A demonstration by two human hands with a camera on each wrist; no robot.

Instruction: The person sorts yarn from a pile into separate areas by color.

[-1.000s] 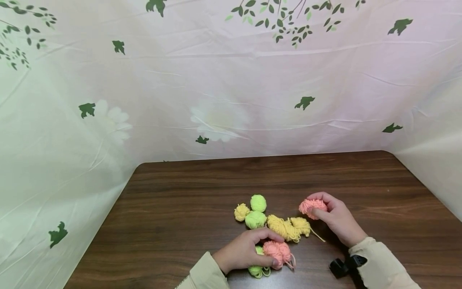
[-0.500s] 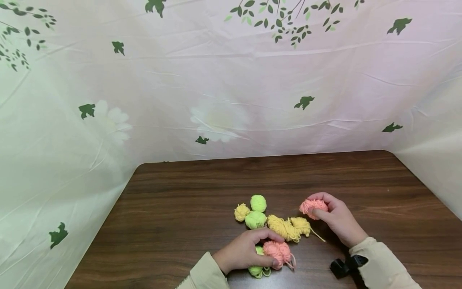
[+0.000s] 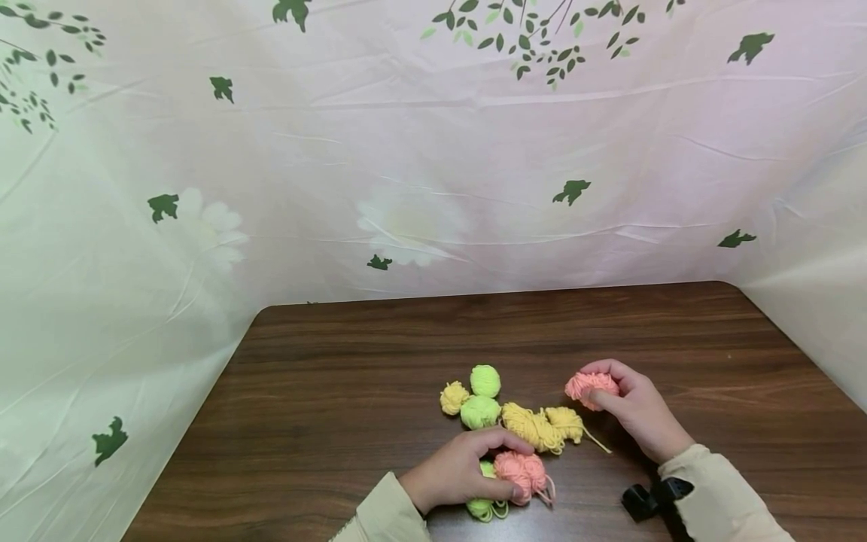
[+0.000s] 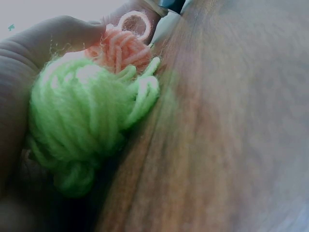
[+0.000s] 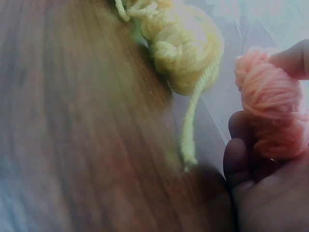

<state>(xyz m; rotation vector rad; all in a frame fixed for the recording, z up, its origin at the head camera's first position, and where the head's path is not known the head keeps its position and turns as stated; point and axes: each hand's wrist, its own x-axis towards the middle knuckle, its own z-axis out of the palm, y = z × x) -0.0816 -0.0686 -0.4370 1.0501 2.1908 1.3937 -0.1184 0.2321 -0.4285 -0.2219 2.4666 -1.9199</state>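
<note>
Near the front of the table, my left hand (image 3: pixel 460 470) grips a pink yarn ball (image 3: pixel 521 476) between thumb and fingers. A green yarn ball (image 4: pixel 82 106) with loose loops sits in the same hand, on the palm side of the pink one; the hand partly covers it in the head view. My right hand (image 3: pixel 637 410), farther right, pinches a second pink yarn ball (image 5: pixel 273 106) between thumb and fingers. Between the hands lie two yellow yarn balls, a larger one (image 3: pixel 530 427) and a smaller one (image 3: pixel 564 424) trailing a loose strand.
Left of the larger yellow ball are two green yarn balls, a far one (image 3: pixel 485 382) and a near one (image 3: pixel 479 412), beside a small yellow ball (image 3: pixel 454 397). A black wrist device (image 3: pixel 640 502) sits at my right sleeve. Patterned cloth (image 3: pixel 433 150) hangs behind the brown table (image 3: pixel 325 391).
My right hand has shifted very slightly to the right with its pink yarn ball. The left hand and the other balls stay where they were.
</note>
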